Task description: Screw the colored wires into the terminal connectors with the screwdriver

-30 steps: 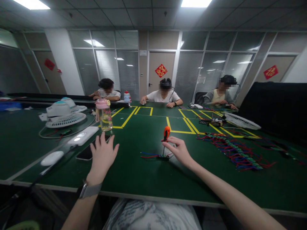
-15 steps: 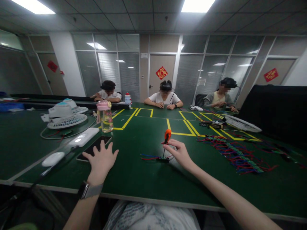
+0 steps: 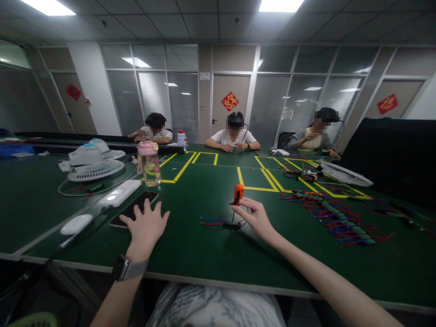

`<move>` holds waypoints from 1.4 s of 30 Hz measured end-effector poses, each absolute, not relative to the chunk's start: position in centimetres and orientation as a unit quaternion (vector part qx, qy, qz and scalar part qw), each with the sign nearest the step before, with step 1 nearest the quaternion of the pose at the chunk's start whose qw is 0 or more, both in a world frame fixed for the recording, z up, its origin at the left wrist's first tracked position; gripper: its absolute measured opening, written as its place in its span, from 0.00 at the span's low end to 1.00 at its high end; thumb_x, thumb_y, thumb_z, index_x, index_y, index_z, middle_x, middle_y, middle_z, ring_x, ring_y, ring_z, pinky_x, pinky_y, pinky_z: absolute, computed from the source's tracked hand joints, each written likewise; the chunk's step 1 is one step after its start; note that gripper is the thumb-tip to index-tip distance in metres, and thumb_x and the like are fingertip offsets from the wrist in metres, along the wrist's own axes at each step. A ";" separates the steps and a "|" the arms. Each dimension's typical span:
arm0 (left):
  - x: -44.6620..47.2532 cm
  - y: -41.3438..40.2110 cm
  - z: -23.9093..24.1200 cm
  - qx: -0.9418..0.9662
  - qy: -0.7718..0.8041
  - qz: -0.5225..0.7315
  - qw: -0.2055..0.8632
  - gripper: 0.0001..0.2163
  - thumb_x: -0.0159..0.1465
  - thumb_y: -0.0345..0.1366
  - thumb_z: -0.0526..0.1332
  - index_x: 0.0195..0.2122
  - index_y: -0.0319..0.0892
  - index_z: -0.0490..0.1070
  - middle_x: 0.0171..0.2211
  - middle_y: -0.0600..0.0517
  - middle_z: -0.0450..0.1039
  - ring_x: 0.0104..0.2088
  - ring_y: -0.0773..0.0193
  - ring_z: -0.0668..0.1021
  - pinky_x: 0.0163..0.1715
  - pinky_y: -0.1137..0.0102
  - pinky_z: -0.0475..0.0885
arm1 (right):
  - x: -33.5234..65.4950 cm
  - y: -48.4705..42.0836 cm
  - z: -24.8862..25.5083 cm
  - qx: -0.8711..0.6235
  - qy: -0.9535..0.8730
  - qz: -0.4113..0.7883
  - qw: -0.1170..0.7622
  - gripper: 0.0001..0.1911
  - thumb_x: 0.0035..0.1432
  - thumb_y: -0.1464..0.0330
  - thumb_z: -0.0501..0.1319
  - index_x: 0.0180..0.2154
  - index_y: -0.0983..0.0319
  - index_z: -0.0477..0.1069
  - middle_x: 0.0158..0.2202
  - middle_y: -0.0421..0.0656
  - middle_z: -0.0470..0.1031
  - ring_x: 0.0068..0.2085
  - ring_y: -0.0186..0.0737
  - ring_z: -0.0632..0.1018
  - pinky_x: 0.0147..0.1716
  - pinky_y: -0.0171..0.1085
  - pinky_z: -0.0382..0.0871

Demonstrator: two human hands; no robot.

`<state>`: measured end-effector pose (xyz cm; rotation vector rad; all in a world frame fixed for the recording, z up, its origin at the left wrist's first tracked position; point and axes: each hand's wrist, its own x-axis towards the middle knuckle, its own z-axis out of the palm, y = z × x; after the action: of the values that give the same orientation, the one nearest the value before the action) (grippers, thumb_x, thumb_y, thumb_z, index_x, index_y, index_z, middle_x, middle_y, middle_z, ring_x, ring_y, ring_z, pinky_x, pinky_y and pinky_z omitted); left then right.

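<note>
Between the thumb and fingers of my right hand (image 3: 256, 219) is a screwdriver (image 3: 239, 194) with an orange and black handle, held nearly upright. Its tip points down at a small circuit board (image 3: 232, 224) lying on the green table (image 3: 190, 254). Red and blue wires (image 3: 213, 221) run from the board to the left, and more wire shows near my right fingers. My left hand (image 3: 147, 227) is spread, palm down, partly over a dark phone (image 3: 136, 209); whether it presses on the phone I cannot tell.
To the left are a white power strip (image 3: 119, 194), a white mouse-shaped object (image 3: 76, 224), a pink-lidded bottle (image 3: 150, 165) and white fans (image 3: 93, 168). A row of wired circuit boards (image 3: 337, 218) lies right, before a black panel (image 3: 402, 163). Three people sit across the table.
My hands and the screwdriver keep almost the same pose over the board. Across the table, the person on the right has raised a hand. The view has shifted slightly.
</note>
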<state>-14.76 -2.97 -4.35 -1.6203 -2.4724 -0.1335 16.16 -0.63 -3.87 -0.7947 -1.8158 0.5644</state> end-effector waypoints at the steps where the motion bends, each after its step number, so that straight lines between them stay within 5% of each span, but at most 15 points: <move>1: -14.7 -3.0 -4.4 -0.550 -0.829 -0.044 0.088 0.25 0.68 0.48 0.45 0.63 0.47 0.62 0.67 0.39 0.52 0.64 0.32 0.57 0.54 0.32 0.51 | 16.2 -0.6 -3.9 -0.332 -0.756 0.234 0.514 0.10 0.58 0.62 0.64 0.37 0.60 0.81 0.39 0.46 0.81 0.43 0.47 0.79 0.45 0.42 0.71; 42: -15.3 -2.5 -4.7 -0.562 -0.822 -0.088 0.038 0.28 0.67 0.53 0.45 0.64 0.47 0.59 0.69 0.39 0.46 0.66 0.33 0.53 0.56 0.33 0.51 | 16.3 -0.8 -3.7 -0.336 -0.752 0.235 0.515 0.11 0.58 0.61 0.64 0.38 0.60 0.81 0.39 0.47 0.81 0.43 0.47 0.79 0.45 0.43 0.72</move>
<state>-15.30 -2.52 -4.71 -1.7237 -2.5206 -0.2696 16.25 -0.85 -3.70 -0.8079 -1.8074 0.5643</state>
